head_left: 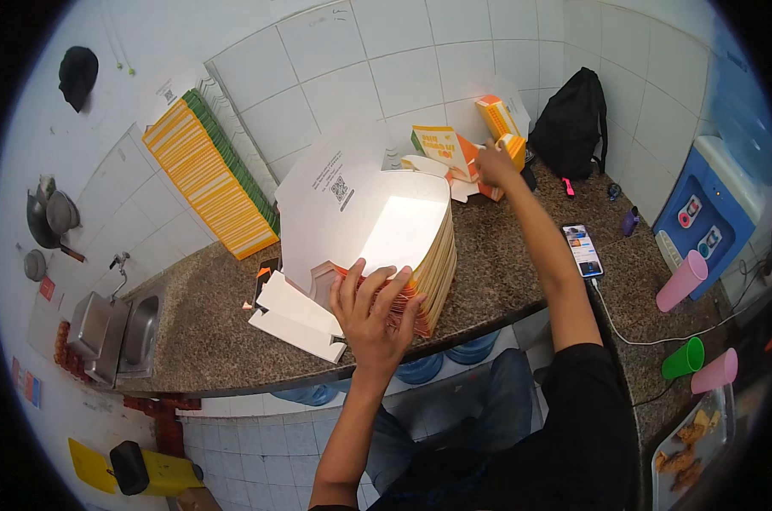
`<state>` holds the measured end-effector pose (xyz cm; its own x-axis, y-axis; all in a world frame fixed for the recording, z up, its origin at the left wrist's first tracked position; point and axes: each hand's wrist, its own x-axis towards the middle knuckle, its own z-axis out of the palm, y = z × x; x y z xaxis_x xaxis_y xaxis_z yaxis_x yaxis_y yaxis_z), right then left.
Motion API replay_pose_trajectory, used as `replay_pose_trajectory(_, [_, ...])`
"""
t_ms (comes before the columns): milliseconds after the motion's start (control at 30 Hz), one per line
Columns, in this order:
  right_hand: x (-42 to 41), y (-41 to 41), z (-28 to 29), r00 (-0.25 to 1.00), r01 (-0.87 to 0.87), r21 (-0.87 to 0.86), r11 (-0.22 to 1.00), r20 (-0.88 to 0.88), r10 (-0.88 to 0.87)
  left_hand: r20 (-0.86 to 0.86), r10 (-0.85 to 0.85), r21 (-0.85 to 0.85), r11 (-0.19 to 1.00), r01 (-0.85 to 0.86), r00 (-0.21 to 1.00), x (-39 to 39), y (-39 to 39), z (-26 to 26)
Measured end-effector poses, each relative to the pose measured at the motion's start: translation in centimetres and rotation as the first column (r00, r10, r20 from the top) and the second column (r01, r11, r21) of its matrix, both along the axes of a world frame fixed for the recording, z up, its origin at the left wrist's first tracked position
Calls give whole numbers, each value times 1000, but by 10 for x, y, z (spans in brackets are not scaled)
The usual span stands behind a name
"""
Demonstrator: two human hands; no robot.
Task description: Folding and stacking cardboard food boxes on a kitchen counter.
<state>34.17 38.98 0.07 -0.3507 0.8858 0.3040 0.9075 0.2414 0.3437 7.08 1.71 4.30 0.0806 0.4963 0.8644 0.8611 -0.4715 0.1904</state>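
Observation:
My left hand (pixel 374 313) rests with spread fingers on the near side of a stack of nested cardboard food boxes (pixel 440 268), whose top box stands open, its white inside facing up. My right hand (pixel 495 165) reaches to the back of the counter and touches a pile of orange and yellow printed cartons (pixel 513 150); its fingertips are partly hidden, so its hold is unclear. A green and yellow printed carton (pixel 440 145) leans just left of that hand. Folded white cardboard pieces (pixel 299 313) lie left of my left hand.
A tall leaning stack of yellow and green boxes (pixel 210 175) stands at the back left, beyond it a sink (pixel 142 329). To the right are a black bag (pixel 574 121), a charging phone (pixel 582 250), a water dispenser (pixel 705 204), plastic cups (pixel 683 358) and a food tray (pixel 731 415).

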Motion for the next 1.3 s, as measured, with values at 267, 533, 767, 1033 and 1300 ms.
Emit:
replay_pose_trajectory(267, [104,-47,102,388,-148,159,976,-899,205,31,-52,9,999,51,998,2,7,-3])
replay_pose_trajectory(533, [-25,-233,213,58,-416,566,712,-765,642,31,-41,-13,999,41,999,-3,-2,14])
replay_pose_trajectory(767, [-105,-271,224,333,-700,402,590,-548,768,50,-82,-10,996,83,995,-12,-2,19])
replay_pose_trajectory(1033, [-136,-166,207,742,-583,-348,734,-597,306,25,-162,-3,987,162,986,-23,-6,25])
replay_pose_trajectory(1300, [-148,-195,189,965,-213,-293,932,-216,152,31,-59,43,997,58,998,-40,-11,23])
